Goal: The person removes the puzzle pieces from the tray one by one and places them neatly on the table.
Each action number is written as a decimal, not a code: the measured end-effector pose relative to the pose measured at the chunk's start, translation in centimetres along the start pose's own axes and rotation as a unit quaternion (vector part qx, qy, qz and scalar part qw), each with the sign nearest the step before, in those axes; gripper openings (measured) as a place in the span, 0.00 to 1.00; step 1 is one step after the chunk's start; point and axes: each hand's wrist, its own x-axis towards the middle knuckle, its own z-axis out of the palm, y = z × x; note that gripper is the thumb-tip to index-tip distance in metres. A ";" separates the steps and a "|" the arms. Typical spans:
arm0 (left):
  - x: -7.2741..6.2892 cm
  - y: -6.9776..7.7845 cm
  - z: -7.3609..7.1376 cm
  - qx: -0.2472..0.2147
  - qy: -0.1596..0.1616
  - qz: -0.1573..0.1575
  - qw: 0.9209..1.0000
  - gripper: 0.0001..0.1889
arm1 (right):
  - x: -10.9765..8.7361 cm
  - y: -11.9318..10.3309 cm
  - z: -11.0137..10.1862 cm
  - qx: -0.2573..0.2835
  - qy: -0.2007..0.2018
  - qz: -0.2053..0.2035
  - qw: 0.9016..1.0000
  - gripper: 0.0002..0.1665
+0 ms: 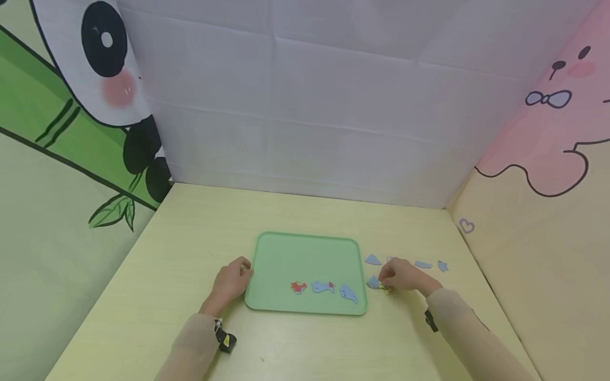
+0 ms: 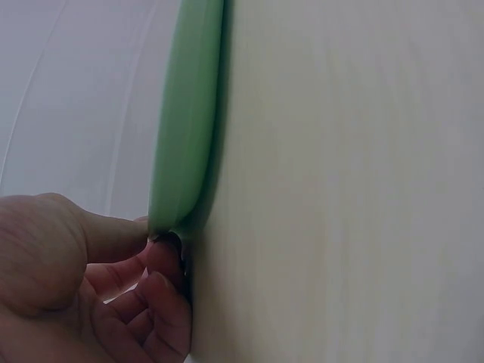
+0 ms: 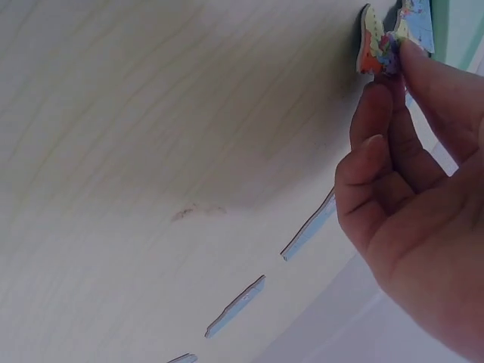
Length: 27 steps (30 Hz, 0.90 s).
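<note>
My left hand (image 1: 232,277) is at the left side of a shallow green tray (image 1: 308,259); in the left wrist view the thumb and curled fingers pinch its rim at a corner. To the right of the tray, my right hand (image 1: 403,274) pinches a small colourful puzzle piece (image 3: 370,47) with yellow, orange and purple print between thumb and fingers. A blue puzzle piece (image 1: 373,282) lies just beside that grip, close to the tray. Inside the tray are a red piece (image 1: 298,287), a blue piece with a red spot (image 1: 323,287) and another blue piece (image 1: 349,293).
More bluish pieces lie on the pale wooden table (image 1: 200,222) beyond my right hand, among them a triangular piece (image 1: 373,259), a narrow piece (image 1: 423,264) and a small piece (image 1: 442,265). A white cloth backdrop (image 1: 305,121) and painted side walls enclose the table.
</note>
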 end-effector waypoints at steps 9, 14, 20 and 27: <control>-0.1 -0.2 0.1 -0.001 -0.002 -0.001 1.000 0.12 | 0.0 0.2 0.7 -0.034 0.028 -0.012 0.999 0.02; 0.0 -0.3 0.1 -0.001 -0.003 0.002 1.000 0.12 | -0.2 0.1 1.0 -0.047 0.039 -0.011 0.998 0.02; 0.3 -0.4 0.2 -0.005 -0.002 0.001 1.000 0.12 | -0.2 -0.1 1.1 -0.050 0.050 -0.010 0.997 0.04; 0.6 -0.5 0.4 -0.005 -0.005 -0.002 1.000 0.12 | -0.3 -0.1 0.7 -0.028 0.058 -0.013 0.998 0.02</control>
